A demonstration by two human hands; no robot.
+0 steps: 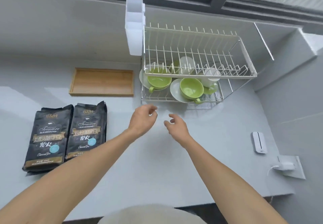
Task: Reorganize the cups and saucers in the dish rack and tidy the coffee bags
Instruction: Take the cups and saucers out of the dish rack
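A two-tier wire dish rack (199,74) stands at the back of the grey counter. Its lower tier holds two green cups (191,88) (158,81) on white saucers (175,90), a white cup (210,80), and more white and green pieces behind, partly hidden by the upper tier. Two black coffee bags (46,138) (86,131) lie flat side by side at the left. My left hand (143,120) and my right hand (176,125) hover just in front of the rack, both empty with fingers loosely curled and apart.
A wooden tray (102,82) lies left of the rack. A white plastic caddy (134,29) hangs on the rack's left end. At the right are a small white device (259,144) and a wall socket with a plug (286,167). A window runs along the back.
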